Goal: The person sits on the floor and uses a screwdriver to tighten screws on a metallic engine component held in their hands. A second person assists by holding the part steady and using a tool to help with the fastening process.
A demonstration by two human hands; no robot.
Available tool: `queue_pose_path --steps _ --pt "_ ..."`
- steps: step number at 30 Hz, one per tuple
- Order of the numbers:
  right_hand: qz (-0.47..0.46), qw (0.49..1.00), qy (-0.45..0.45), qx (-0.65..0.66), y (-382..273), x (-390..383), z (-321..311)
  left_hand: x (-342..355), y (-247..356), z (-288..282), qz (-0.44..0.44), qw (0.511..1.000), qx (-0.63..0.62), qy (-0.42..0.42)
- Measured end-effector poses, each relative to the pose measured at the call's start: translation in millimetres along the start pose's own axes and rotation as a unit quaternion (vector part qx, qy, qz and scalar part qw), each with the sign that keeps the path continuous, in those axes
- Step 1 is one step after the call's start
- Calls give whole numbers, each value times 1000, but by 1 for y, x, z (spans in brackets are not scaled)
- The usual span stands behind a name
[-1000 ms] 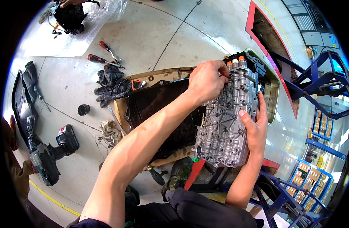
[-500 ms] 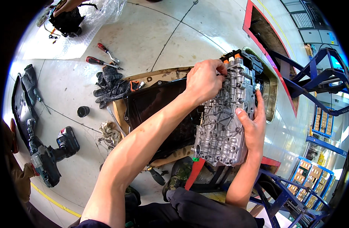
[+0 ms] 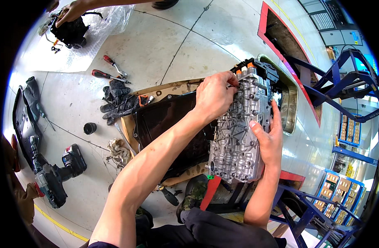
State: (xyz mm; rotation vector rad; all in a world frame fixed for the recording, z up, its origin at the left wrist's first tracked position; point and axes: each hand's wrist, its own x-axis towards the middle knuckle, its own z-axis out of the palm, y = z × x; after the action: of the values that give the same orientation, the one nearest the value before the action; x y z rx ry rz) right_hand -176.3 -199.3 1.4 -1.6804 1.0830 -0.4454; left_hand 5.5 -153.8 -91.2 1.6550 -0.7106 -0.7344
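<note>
A silver cast-metal block (image 3: 235, 144) full of channels and bolts sits tilted in front of me, with orange and white-topped cylinders (image 3: 250, 66) and black parts at its far end. My left hand (image 3: 214, 94) is pinched at its upper left edge; whatever is between the fingertips is hidden. My right hand (image 3: 267, 140) grips the block's right side, thumb on its face. Left of the block, a black pan (image 3: 164, 115) lies on stained cardboard (image 3: 164, 84), partly behind my left forearm. A metal tray (image 3: 292, 115) shows behind the block's right end.
Gloves (image 3: 115, 103), screwdrivers (image 3: 100, 74), a cup (image 3: 90, 128), rag (image 3: 117, 151) and cordless tool (image 3: 53, 182) lie leftward. Another person's hand (image 3: 67, 14) touches a black assembly (image 3: 69, 35) on plastic sheeting. Right: red-edged floor opening (image 3: 280, 33), blue steel frames (image 3: 358, 113), shelving (image 3: 334, 198).
The block and both my hands appear slightly further left as the view shifts. My left hand stays pinched at the edge. The other person's arm has come further into view at upper left.
</note>
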Motion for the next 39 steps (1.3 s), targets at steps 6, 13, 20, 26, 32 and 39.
queue_pose_path --steps 6,13,20,26,32,39 --pt "-2 1000 -2 -2 -3 -1 2 -1 -2 -1 -7 1000 -24 7" --pt "7 1000 6 2 -5 -5 2 -4 -4 8 145 987 39 55" --pt "-14 993 31 -115 -23 -8 16 6 -1 -3 -78 993 -84 -27" --pt "-59 992 35 -105 -17 -8 21 5 -15 -9 -53 990 -121 -39" --pt "46 996 1 -81 -37 -9 27 -5 -14 -11 11 998 -69 10" --pt "-41 997 24 -61 -15 -13 22 -6 -11 -5 1 995 -99 4"
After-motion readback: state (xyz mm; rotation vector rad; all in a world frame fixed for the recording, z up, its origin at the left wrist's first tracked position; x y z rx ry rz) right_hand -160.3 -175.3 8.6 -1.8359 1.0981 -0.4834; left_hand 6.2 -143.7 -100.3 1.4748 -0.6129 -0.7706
